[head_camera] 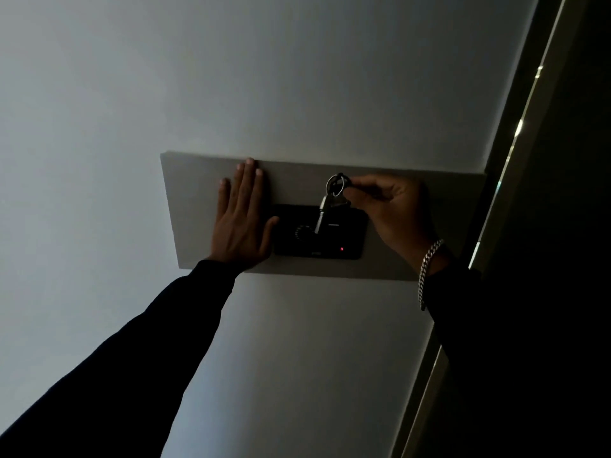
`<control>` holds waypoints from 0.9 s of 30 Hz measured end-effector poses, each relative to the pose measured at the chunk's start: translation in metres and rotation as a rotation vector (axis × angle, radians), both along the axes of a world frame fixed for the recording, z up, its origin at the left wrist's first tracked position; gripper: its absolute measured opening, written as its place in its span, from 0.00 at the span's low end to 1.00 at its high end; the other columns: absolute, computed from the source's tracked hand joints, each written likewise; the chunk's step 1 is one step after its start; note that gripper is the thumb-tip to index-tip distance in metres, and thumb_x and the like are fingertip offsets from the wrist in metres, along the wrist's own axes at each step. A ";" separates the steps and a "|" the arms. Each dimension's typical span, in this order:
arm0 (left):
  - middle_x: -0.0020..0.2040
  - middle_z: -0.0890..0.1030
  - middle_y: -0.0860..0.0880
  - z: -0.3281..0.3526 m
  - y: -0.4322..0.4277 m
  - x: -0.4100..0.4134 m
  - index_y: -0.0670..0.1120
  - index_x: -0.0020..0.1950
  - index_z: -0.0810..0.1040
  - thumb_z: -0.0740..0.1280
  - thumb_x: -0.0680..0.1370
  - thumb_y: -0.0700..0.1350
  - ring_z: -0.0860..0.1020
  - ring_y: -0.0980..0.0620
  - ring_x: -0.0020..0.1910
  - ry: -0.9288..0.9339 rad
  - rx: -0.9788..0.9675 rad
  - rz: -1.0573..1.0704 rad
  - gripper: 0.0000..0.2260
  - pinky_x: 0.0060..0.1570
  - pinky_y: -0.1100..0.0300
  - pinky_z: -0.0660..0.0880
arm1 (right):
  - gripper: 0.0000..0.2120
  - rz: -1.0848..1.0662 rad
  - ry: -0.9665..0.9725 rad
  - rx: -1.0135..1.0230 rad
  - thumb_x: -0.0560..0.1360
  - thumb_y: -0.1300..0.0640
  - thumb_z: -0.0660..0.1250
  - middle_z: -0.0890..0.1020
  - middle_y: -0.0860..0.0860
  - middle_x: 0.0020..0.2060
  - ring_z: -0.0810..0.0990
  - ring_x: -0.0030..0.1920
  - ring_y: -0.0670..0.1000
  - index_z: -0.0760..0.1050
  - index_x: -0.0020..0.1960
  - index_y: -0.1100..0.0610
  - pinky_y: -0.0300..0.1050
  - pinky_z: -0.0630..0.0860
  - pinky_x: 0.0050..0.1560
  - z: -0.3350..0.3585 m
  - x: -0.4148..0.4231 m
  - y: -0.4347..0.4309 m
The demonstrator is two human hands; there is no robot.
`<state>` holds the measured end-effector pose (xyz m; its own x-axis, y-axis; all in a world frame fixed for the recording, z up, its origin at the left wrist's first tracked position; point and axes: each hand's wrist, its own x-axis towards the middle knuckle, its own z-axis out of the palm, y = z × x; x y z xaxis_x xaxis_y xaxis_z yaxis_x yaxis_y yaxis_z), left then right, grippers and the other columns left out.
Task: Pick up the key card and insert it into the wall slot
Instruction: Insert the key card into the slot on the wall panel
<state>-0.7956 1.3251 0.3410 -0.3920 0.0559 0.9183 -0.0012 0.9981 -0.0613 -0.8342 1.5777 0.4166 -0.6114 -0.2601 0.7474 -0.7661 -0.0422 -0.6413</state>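
A black wall slot unit [344, 241] with a small red light sits on a grey wall panel [297, 180]. My right hand [393, 209] pinches a metal key ring [334, 185] just above the unit. From the ring hang keys and the key card's tag [322, 214], which reach down over the top of the black unit; I cannot tell how far the card sits in the slot. My left hand [241, 216] lies flat on the panel, fingers apart, its thumb touching the unit's left edge.
The room is dim. A pale wall [231, 77] surrounds the panel. A dark door frame [515, 160] with a lit gap runs along the right side. A chain bracelet [428, 269] hangs on my right wrist.
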 end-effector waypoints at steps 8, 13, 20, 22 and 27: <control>0.80 0.56 0.36 -0.002 -0.018 -0.015 0.37 0.79 0.54 0.50 0.82 0.57 0.48 0.44 0.80 0.058 -0.136 0.160 0.32 0.78 0.42 0.45 | 0.06 -0.032 -0.080 0.043 0.69 0.62 0.73 0.83 0.50 0.31 0.80 0.29 0.45 0.82 0.41 0.51 0.39 0.78 0.34 -0.005 -0.019 -0.012; 0.79 0.56 0.36 -0.003 -0.020 -0.017 0.37 0.79 0.54 0.49 0.82 0.57 0.47 0.45 0.81 0.092 -0.159 0.161 0.32 0.78 0.41 0.46 | 0.03 -0.081 -0.144 0.111 0.70 0.64 0.72 0.80 0.52 0.29 0.77 0.24 0.41 0.81 0.42 0.58 0.37 0.76 0.29 -0.009 -0.028 -0.018; 0.79 0.58 0.36 -0.002 -0.020 -0.017 0.37 0.79 0.55 0.51 0.81 0.57 0.48 0.45 0.80 0.104 -0.150 0.140 0.32 0.77 0.41 0.48 | 0.11 -0.267 -0.017 0.253 0.67 0.59 0.74 0.82 0.53 0.35 0.79 0.33 0.47 0.81 0.48 0.59 0.41 0.78 0.38 -0.013 -0.029 -0.014; 0.79 0.57 0.37 -0.002 -0.020 -0.017 0.37 0.79 0.55 0.52 0.81 0.56 0.48 0.44 0.80 0.103 -0.152 0.143 0.32 0.77 0.39 0.49 | 0.15 -0.308 0.125 0.310 0.66 0.59 0.74 0.80 0.51 0.39 0.77 0.33 0.47 0.79 0.53 0.57 0.40 0.77 0.39 -0.006 -0.025 -0.013; 0.79 0.57 0.37 -0.002 -0.020 -0.015 0.37 0.79 0.55 0.52 0.81 0.56 0.49 0.44 0.80 0.086 -0.153 0.144 0.32 0.77 0.39 0.50 | 0.14 -0.379 0.588 0.569 0.69 0.64 0.64 0.78 0.55 0.48 0.77 0.48 0.53 0.79 0.54 0.61 0.44 0.77 0.50 0.016 -0.015 -0.020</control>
